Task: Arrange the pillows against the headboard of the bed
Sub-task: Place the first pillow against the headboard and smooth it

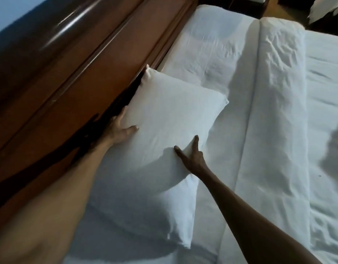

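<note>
Head view: white pillow [164, 119] against wooden headboard [73, 77]; left hand [120, 129] grips its edge, right hand [192, 158] fingers spread on it.

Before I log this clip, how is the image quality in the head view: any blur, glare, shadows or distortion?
In the head view, the wooden headboard is streaked with motion blur and bright glare; wide-angle distortion bows its edges; the left hand and right hand on the upper pillow are dim but fairly sharp; the lower pillow lies in soft shadow; a dark shadow crosses the folded duvet at right.

Pillow [164, 119] blocks headboard [78, 77]; bare sheet [208, 44] (beyond) lies open.
</note>
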`<control>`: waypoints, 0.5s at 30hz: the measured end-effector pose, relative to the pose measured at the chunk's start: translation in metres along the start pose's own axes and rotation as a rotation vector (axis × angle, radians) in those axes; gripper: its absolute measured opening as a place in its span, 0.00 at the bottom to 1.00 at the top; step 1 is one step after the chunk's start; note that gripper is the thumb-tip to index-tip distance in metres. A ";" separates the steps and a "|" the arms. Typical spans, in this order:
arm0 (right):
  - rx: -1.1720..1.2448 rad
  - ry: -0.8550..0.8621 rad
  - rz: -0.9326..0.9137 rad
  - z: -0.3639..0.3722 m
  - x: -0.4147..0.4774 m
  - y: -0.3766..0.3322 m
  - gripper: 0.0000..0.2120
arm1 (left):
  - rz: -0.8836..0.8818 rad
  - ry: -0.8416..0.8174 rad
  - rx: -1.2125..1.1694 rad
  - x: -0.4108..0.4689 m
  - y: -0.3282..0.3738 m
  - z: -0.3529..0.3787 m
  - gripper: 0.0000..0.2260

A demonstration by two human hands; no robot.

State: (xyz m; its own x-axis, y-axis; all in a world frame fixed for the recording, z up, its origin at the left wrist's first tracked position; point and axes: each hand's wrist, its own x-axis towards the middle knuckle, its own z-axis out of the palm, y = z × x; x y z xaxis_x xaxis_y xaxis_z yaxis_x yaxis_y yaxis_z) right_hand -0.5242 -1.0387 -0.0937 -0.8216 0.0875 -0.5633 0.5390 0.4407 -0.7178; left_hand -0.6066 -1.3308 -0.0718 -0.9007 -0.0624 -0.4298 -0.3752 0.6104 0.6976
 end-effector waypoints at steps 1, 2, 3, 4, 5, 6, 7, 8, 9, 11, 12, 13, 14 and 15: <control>-0.025 -0.016 0.014 0.003 0.005 0.004 0.51 | -0.056 0.013 0.073 0.000 -0.012 0.007 0.44; -0.035 0.012 0.007 0.005 0.009 0.005 0.50 | -0.074 0.054 0.113 -0.001 -0.021 0.016 0.43; -0.044 0.069 -0.015 0.007 0.011 0.006 0.49 | -0.062 0.126 0.141 -0.004 -0.024 0.025 0.41; -0.075 0.139 -0.052 0.008 0.015 0.004 0.47 | -0.021 0.212 0.185 -0.007 -0.023 0.034 0.39; -0.124 0.212 -0.100 0.010 0.018 -0.001 0.45 | 0.037 0.285 0.244 -0.007 -0.019 0.043 0.37; -0.173 0.270 -0.163 0.011 0.022 -0.007 0.41 | 0.096 0.329 0.300 -0.009 -0.011 0.052 0.35; -0.217 0.296 -0.242 0.014 0.027 -0.013 0.38 | 0.146 0.343 0.344 -0.007 -0.005 0.060 0.33; -0.271 0.286 -0.320 0.017 0.033 -0.019 0.35 | 0.182 0.328 0.386 -0.005 0.001 0.069 0.31; -0.339 0.254 -0.377 0.021 0.039 -0.023 0.33 | 0.196 0.299 0.417 -0.003 0.004 0.077 0.30; -0.468 0.196 -0.432 0.029 0.050 -0.019 0.31 | 0.210 0.263 0.454 -0.001 -0.003 0.085 0.28; -0.506 0.193 -0.446 0.031 0.053 -0.014 0.31 | 0.227 0.267 0.471 -0.002 -0.010 0.085 0.29; -0.530 0.203 -0.464 0.032 0.055 -0.005 0.32 | 0.245 0.274 0.496 -0.003 -0.020 0.081 0.29; -0.544 0.210 -0.476 0.031 0.056 0.003 0.32 | 0.251 0.274 0.517 -0.004 -0.031 0.075 0.30; -0.544 0.210 -0.461 0.028 0.057 0.012 0.33 | 0.232 0.265 0.522 -0.003 -0.044 0.068 0.30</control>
State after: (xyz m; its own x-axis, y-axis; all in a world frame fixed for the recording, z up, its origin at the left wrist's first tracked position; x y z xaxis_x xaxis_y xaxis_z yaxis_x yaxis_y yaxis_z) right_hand -0.5591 -1.0535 -0.1460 -0.9898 -0.0687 -0.1245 0.0075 0.8491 -0.5282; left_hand -0.5723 -1.3036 -0.1399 -0.9946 -0.0347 -0.0980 -0.0676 0.9323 0.3552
